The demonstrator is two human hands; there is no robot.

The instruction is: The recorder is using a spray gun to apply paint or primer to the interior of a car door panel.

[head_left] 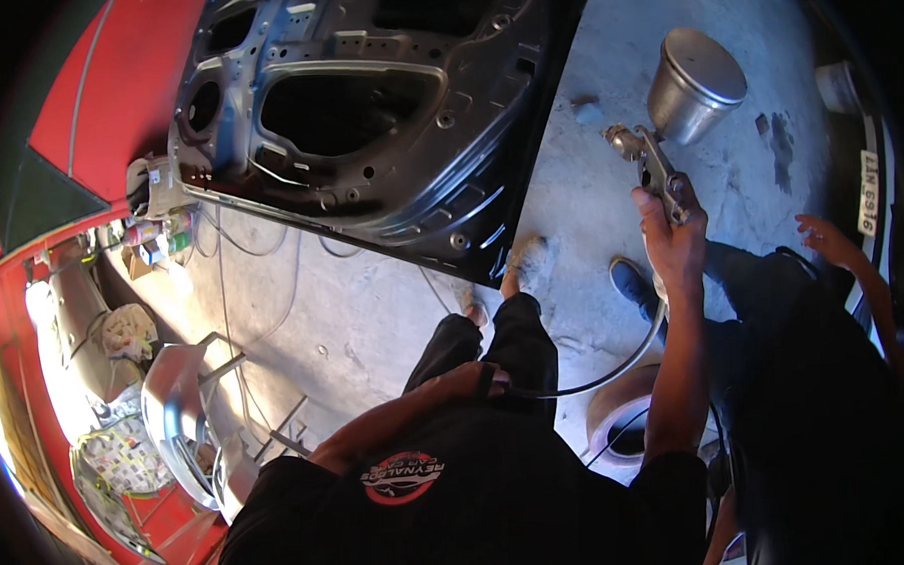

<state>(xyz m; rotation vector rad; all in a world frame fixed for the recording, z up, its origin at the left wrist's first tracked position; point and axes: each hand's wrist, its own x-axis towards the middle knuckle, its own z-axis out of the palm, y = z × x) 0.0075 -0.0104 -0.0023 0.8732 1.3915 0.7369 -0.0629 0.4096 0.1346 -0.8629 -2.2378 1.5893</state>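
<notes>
My right hand is wrapped round the handle of a metal spray gun, held up to the right of the car door. A silver paint cup is fixed to the gun. From its handle a dark air hose curves down and left to my waist. There my left hand, small and partly hidden past a dark wristband, is closed round the hose. In front of me lies a dark car door panel, its inner side with cut-outs facing up. Neither hand touches the panel.
At the right stands another person, with a hand raised and a shoe near me. A tire lies by my right leg. Left are a red car body, a silver car part on a metal stand, and loose hoses on the floor.
</notes>
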